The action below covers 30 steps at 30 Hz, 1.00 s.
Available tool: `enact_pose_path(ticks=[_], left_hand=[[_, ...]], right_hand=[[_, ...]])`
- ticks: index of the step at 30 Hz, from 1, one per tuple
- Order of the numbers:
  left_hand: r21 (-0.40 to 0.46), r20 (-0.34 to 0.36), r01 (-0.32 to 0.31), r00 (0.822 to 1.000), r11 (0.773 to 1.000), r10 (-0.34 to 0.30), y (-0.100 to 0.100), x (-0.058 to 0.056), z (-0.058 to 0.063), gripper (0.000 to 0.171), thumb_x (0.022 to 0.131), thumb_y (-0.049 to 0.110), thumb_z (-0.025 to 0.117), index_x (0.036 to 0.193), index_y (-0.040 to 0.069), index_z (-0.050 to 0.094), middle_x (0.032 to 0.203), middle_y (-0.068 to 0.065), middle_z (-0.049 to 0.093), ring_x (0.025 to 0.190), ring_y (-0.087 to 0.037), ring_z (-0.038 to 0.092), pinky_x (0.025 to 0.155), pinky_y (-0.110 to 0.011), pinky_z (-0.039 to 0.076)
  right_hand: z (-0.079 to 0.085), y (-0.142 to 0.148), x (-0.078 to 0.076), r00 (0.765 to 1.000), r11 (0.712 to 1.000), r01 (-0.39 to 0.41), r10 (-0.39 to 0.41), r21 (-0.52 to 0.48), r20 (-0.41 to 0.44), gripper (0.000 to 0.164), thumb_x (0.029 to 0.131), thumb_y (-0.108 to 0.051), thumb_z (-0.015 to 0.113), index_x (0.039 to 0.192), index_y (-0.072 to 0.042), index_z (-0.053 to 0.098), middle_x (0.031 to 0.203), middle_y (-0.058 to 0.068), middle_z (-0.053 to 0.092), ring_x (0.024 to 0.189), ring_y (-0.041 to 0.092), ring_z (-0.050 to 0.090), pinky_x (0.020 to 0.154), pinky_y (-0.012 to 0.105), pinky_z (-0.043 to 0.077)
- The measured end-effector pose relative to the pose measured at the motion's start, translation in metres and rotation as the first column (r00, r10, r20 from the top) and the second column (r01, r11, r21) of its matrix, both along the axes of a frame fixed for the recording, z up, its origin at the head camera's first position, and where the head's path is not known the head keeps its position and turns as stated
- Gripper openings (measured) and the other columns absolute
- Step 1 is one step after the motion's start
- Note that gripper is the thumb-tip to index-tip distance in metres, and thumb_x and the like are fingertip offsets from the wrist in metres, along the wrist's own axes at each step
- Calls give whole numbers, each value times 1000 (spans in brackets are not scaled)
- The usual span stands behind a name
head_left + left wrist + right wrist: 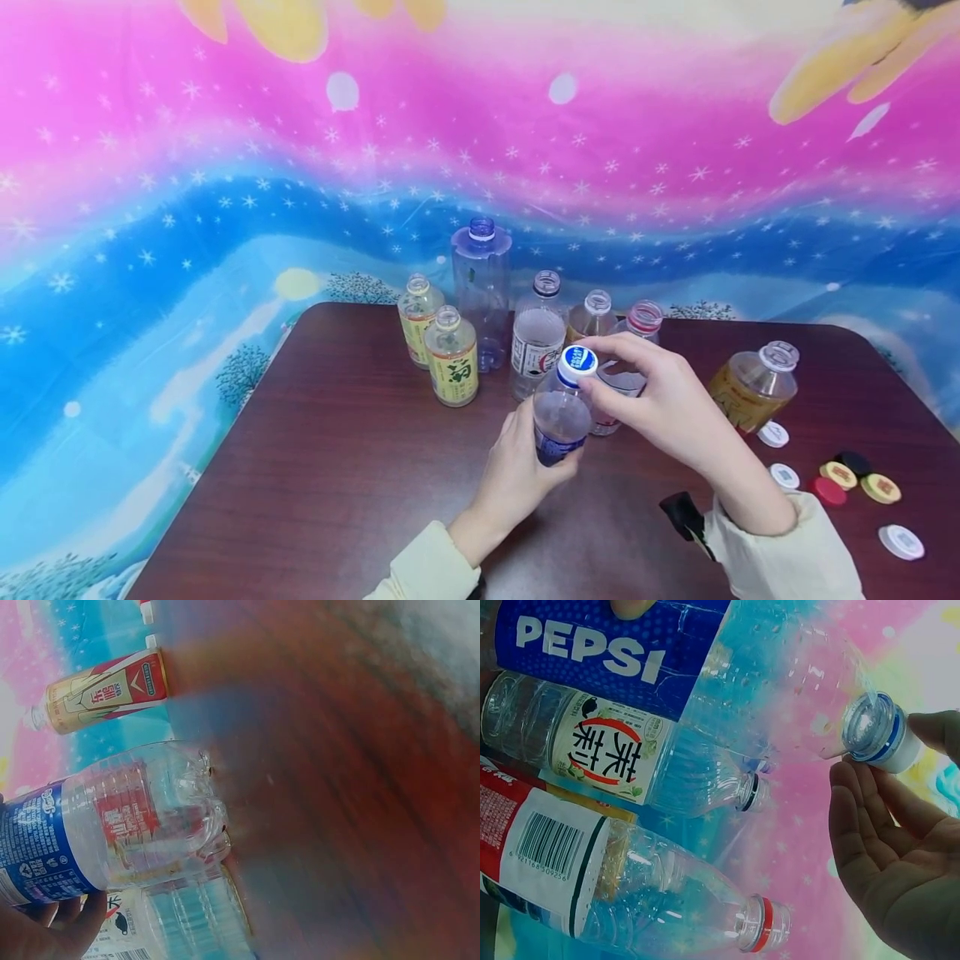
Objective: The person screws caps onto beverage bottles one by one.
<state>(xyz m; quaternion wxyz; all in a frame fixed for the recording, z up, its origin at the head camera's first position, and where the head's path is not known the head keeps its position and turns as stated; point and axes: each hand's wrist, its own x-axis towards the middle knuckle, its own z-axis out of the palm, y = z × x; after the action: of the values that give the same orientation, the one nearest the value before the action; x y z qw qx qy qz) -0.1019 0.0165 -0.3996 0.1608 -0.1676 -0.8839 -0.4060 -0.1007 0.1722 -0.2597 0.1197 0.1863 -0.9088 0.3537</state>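
Note:
My left hand (517,462) grips a clear Pepsi bottle (561,417) round its blue label, holding it tilted above the table. At the bottle's mouth, my right hand (663,396) pinches a white cap with a blue top (578,362) between thumb and fingers. The right wrist view shows this cap (900,750) sitting over the neck; how tightly it is screwed cannot be told. Behind the Pepsi bottle stand a bottle with a white label (538,342) and a red-ringed bottle (645,317), partly covered by my right hand. Both have bare mouths.
Two yellow-labelled bottles (453,367) and a tall purplish bottle (482,292) stand uncapped at the back left. One gold bottle (596,308) is behind; another gold bottle (753,387) stands right. Loose caps, including a red cap (828,491) and a white cap (902,542), lie on the table (315,483).

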Motion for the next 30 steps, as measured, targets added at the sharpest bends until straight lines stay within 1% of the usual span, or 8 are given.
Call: enact_pose_path(ticks=[8,10,14,16,18,21,24,30], left_hand=[[4,37,17,999,1000,-17,3,0,3,71,75,33,79,131,9,43,110,-8,62,100,-20,62,80,-34,55],[3,44,16,999,1000,-16,3,0,3,71,74,33,79,131,9,43,110,-9,62,100,-20,62,80,-34,55],[4,39,13,999,1000,-13,2,0,3,72,74,32,79,132,8,43,111,-9,62,100,-20,62,80,-34,55],[-3,13,6,1000,1000,-6,2,0,2,72,74,33,79,131,8,44,109,-9,62,99,-20,63,78,-34,55],[-9,-14,-2,1000,1000,2,2,0,2,71,73,34,80,130,8,44,108,-9,63,98,-20,63,77,-33,55],[-18,-38,-10,999,1000,9,1,0,1,71,73,34,80,129,8,45,107,-8,63,98,-19,63,77,-33,55],[-14,-29,-8,1000,1000,8,1,0,2,71,73,35,80,130,9,45,108,-7,63,98,-19,63,78,-33,55],[-11,-23,-10,1000,1000,10,-1,0,2,70,74,34,79,130,9,45,108,-8,63,99,-19,63,78,-33,56]], right_hand=[[-2,-2,0,995,998,59,-56,-31,86,29,85,-23,71,108,-11,61,104,5,68,95,23,66,75,24,52],[-3,-3,0,996,999,37,-33,-38,85,33,85,-22,71,113,-10,58,108,6,67,97,21,65,77,23,52],[-6,-2,-1,998,997,-62,63,-53,13,48,86,-13,68,131,-9,52,122,8,62,104,11,60,84,19,51],[-7,-1,-1,995,994,-96,95,-51,-20,50,87,-10,66,135,-12,52,124,7,62,104,7,59,85,19,50],[-7,0,-1,995,994,-99,98,-41,-30,48,87,-10,65,133,-14,55,122,5,64,103,8,61,84,20,51],[-7,2,0,998,997,-68,67,-24,-11,42,87,-13,66,129,-16,59,119,3,66,101,17,64,84,22,51],[-7,2,-1,999,999,-46,46,-29,2,41,87,-15,68,127,-17,61,118,3,67,101,22,65,83,23,51],[-5,-3,-2,1000,998,-18,19,-53,8,33,85,-15,69,118,-14,65,113,2,69,98,21,65,82,22,51]])
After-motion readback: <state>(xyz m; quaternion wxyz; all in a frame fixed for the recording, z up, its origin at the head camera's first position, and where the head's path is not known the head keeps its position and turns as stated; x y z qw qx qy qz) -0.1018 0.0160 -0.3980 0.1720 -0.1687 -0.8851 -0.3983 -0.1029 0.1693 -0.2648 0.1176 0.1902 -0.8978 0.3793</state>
